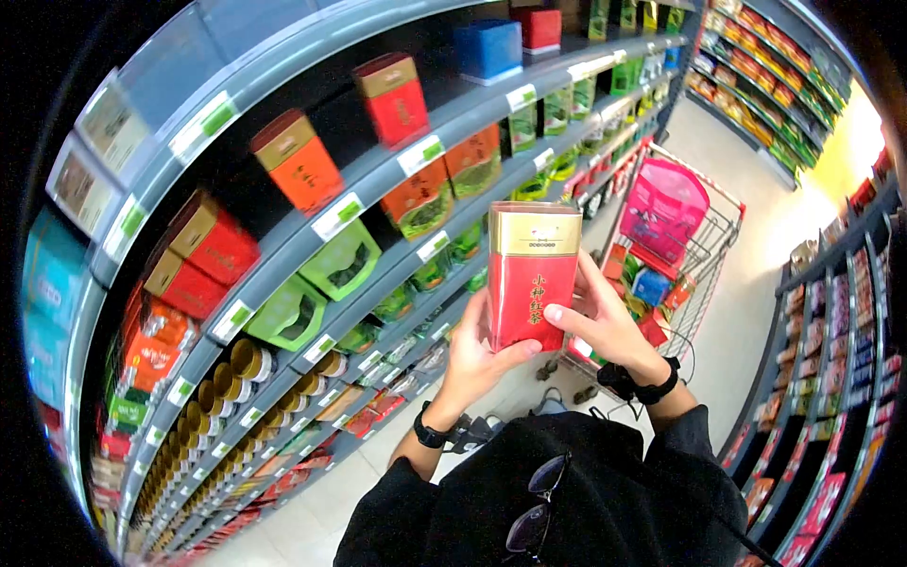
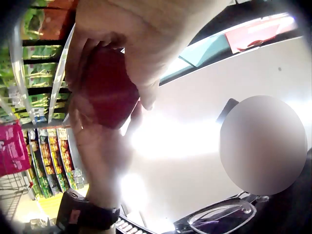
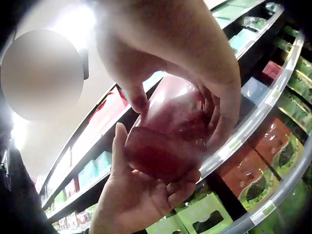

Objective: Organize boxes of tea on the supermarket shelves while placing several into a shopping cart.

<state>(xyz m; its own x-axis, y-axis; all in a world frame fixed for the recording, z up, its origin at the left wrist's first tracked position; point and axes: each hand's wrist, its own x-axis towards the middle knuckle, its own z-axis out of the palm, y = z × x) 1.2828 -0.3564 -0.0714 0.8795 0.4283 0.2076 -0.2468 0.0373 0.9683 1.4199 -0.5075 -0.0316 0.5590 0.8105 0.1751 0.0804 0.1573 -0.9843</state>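
Observation:
Both hands hold up a red tea box (image 1: 535, 283) with a gold top and dark Chinese lettering, its front turned toward the head camera. My left hand (image 1: 477, 352) grips the lower left side, thumb along the bottom edge of the front. On the other side my right hand (image 1: 607, 321) holds the box with its thumb on the lettering. From below, the left wrist view shows the box's dark red base (image 2: 109, 90) between both hands. Fingers of each hand wrap the glossy sides of the box (image 3: 168, 146) in the right wrist view.
Tea shelves (image 1: 416, 161) run along the left with red and orange boxes, green cartons and rows of jars. A shopping cart (image 1: 699, 246) holding a pink bag (image 1: 664, 213) and several packets stands ahead to the right. More stocked shelves (image 1: 831, 378) line the right side.

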